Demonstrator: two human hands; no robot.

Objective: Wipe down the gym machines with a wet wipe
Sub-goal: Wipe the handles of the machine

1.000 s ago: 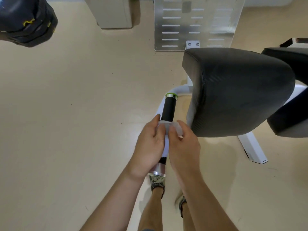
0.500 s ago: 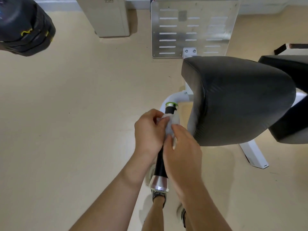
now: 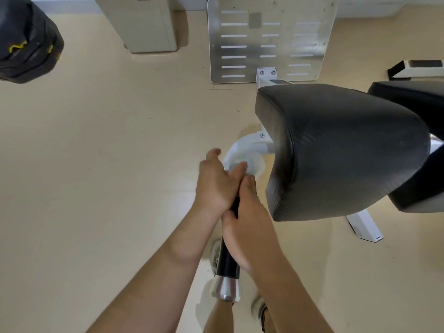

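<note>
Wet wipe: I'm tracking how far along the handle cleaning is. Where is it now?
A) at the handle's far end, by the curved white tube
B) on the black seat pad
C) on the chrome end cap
A: the wet wipe bunches under the left hand where handle meets white tube.

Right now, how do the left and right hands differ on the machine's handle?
The left hand sits farther up the black cylindrical handle grip, by the white curved tube; the right hand sits lower, nearer the silver end cap. The left hand's fingers curl over the thin white wet wipe; the right hand mostly wraps bare grip. Both hold the same handle.
</note>
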